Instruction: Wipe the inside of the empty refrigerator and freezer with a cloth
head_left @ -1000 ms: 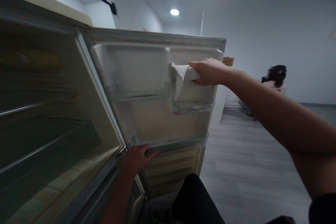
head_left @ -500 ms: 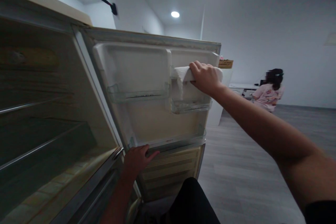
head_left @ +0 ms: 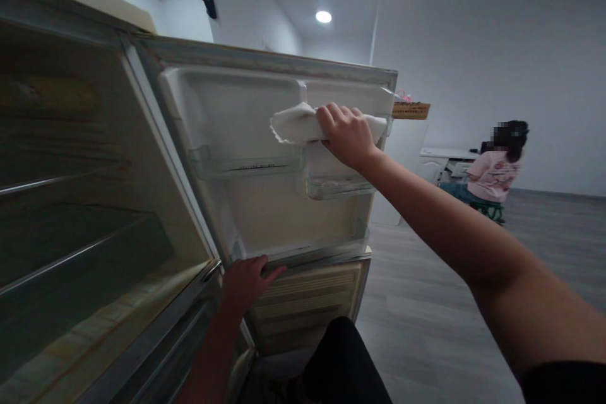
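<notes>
Right grip (head_left: 348, 136) clenched on white cloth (head_left: 296, 125), mid-wipe across fridge door (head_left: 246, 202) top; lower shelves unwiped; left grip (head_left: 246, 278) steadying door's bottom edge.

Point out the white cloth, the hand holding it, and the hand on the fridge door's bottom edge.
white cloth (head_left: 296, 125), head view: on the bunched fold left of the fingers.
right hand (head_left: 348, 136), head view: on the back of the hand.
left hand (head_left: 246, 281), head view: on the knuckles.
</notes>
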Demonstrator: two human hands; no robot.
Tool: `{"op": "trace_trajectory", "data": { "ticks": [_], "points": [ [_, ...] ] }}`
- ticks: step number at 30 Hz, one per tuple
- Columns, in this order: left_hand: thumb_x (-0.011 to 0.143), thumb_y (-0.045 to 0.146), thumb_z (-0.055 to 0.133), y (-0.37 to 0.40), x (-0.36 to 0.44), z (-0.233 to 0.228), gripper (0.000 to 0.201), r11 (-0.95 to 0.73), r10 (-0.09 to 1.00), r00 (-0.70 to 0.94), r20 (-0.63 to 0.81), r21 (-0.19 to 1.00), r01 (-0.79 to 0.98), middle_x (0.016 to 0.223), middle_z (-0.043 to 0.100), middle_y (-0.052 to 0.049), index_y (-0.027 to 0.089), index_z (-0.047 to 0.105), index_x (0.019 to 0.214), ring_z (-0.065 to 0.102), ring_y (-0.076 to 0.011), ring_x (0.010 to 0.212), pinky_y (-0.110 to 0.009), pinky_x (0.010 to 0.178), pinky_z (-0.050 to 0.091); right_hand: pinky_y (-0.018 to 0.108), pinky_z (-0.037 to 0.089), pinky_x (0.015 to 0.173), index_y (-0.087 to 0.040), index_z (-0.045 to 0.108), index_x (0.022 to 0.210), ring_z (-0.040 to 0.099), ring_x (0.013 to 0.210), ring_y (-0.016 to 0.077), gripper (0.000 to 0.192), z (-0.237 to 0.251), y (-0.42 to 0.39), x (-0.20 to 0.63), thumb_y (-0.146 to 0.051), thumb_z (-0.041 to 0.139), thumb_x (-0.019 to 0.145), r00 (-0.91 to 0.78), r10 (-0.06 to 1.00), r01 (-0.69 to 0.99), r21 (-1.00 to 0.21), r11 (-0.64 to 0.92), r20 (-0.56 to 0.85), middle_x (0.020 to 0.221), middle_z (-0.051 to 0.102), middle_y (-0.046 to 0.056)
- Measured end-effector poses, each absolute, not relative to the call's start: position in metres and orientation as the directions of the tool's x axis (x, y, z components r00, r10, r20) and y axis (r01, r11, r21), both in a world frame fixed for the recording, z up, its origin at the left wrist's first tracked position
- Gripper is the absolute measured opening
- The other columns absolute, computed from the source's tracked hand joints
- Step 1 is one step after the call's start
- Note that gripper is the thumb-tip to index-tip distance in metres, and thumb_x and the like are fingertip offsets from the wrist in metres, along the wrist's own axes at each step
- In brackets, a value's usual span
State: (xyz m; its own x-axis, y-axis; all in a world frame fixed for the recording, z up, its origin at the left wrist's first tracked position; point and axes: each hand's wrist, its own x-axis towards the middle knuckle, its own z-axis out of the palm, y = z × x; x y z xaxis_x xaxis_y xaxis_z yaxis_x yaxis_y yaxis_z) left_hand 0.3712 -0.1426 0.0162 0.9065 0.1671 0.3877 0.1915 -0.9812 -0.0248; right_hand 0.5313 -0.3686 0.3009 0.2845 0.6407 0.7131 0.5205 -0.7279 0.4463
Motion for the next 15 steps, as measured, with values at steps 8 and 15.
{"op": "trace_trajectory", "data": {
  "ticks": [8, 15],
  "points": [
    [0.091, 0.077, 0.039, -0.147, 0.37, 0.02, 0.062, -0.975, 0.188, 0.917, 0.352, -0.045, 0.217, 0.071, 0.071, -0.008, 0.022, 0.067, 0.079, 0.07, -0.0279, 0.077, -0.034, 0.074, 0.042, 0.047, 0.04, 0.094, -0.013, 0.053, 0.12, 0.055, 0.11, 0.0329, 0.037, 0.296, -0.43, 0.578, -0.027, 0.057, 0.086, 0.294, 0.571, 0.525, 0.369, -0.767, 0.767, 0.117, 0.064, 0.019],
    [0.092, 0.077, 0.035, -0.145, 0.37, 0.02, 0.065, -0.978, 0.185, 0.926, 0.33, -0.033, 0.207, 0.073, 0.072, -0.009, 0.022, 0.065, 0.078, 0.07, -0.0273, 0.076, -0.034, 0.073, 0.041, 0.05, 0.039, 0.096, -0.014, 0.059, 0.117, 0.055, 0.111, 0.0342, 0.036, 0.287, -0.443, 0.589, -0.032, 0.056, 0.085, 0.279, 0.469, 0.525, 0.276, -0.805, 0.838, 0.111, 0.066, 0.017]
  ]
}}
